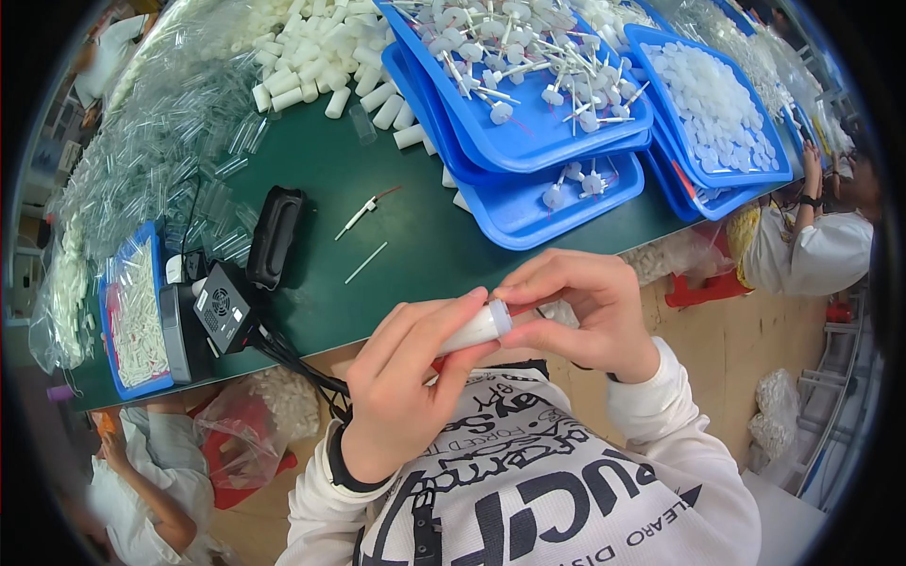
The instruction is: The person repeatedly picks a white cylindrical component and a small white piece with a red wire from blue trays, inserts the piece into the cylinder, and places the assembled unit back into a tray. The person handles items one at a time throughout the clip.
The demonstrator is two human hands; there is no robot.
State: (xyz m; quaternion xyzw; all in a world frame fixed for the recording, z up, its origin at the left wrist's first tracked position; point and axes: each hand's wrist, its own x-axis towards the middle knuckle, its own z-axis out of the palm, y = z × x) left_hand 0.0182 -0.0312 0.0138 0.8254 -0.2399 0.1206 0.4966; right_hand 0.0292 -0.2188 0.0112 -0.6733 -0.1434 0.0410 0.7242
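Observation:
A white cylinder [472, 332] with a translucent end cap [500, 317] is held in front of my chest, over the table's near edge. My left hand [401, 373] wraps its fingers round the cylinder's body. At the capped end, the thumb and index finger of my right hand [595, 307] pinch round the rim. A bit of red shows between those fingers, perhaps a wire. On the green table ahead lie a thin white stick [366, 263] and a small white wick piece with a red wire [362, 213].
Blue trays [528, 156] of white capped sticks are stacked ahead, beside a tray of translucent discs [713, 113]. Clear tubes [170, 141] and white foam cylinders [335, 57] pile up far left. A black case [276, 236] and a black fan box [225, 307] sit left. Other people work at both sides.

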